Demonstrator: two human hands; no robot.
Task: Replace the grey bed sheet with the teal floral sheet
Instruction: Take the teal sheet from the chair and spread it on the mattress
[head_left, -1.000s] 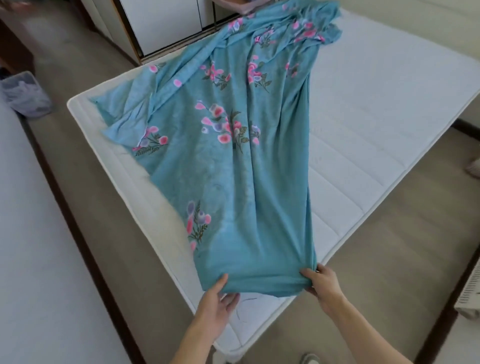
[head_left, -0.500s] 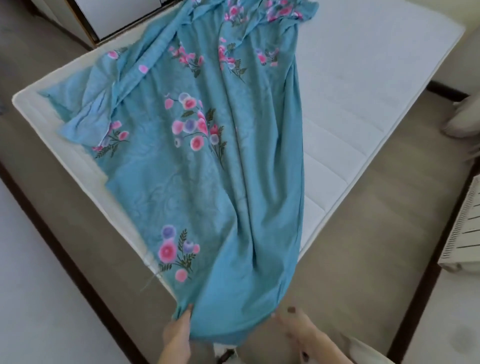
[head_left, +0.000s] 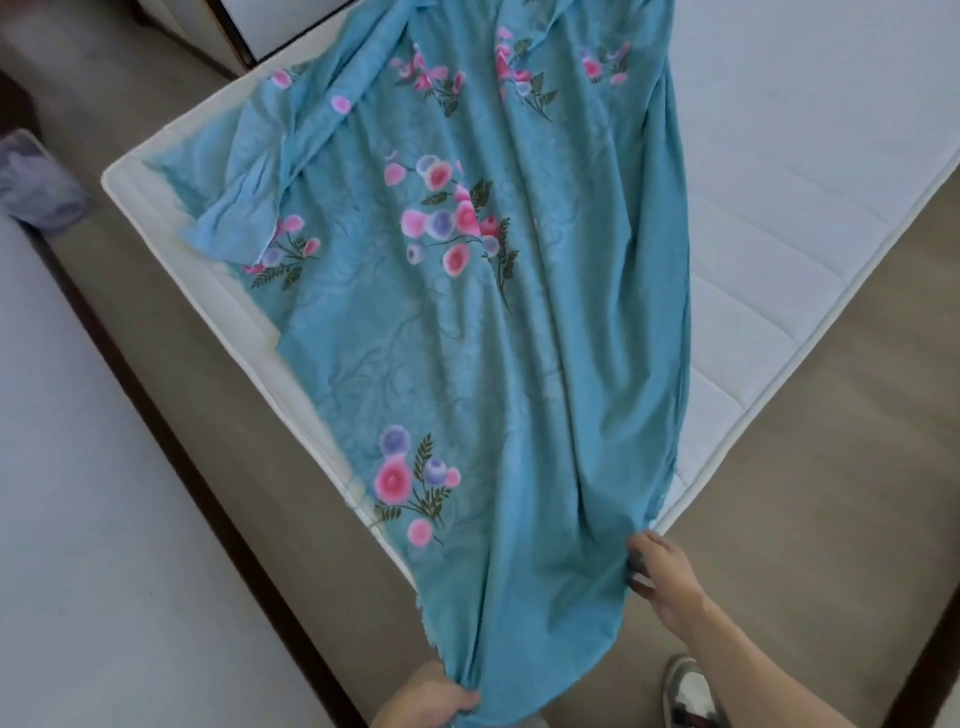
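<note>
Nearest the camera, the left hand (head_left: 423, 699) is cut off by the bottom edge of the frame; its fingers curl around a gathered bunch of the near hem of the teal floral sheet (head_left: 519, 338). The right hand (head_left: 662, 574) grips the same hem further along, at the sheet's right edge; its fingertips are tucked into the fabric and are hard to make out. A shoe (head_left: 685, 693) shows on the floor (head_left: 831, 493) below the right forearm, partly covered by it.

Between the two hands the hem hangs in a loose curve past the near corner of the white mattress (head_left: 779, 208), hiding that corner. From there the sheet runs lengthwise up the bed, lying on the mattress in long folds. Its left side is bunched and folded over near the mattress's left corner. The far end of the sheet is cut off by the top of the frame.

The right half of the mattress lies bare. At the left edge, a grey bin (head_left: 36, 182) with contents that cannot be identified stands on the floor. A white cabinet (head_left: 291, 21) stands beyond the bed.
</note>
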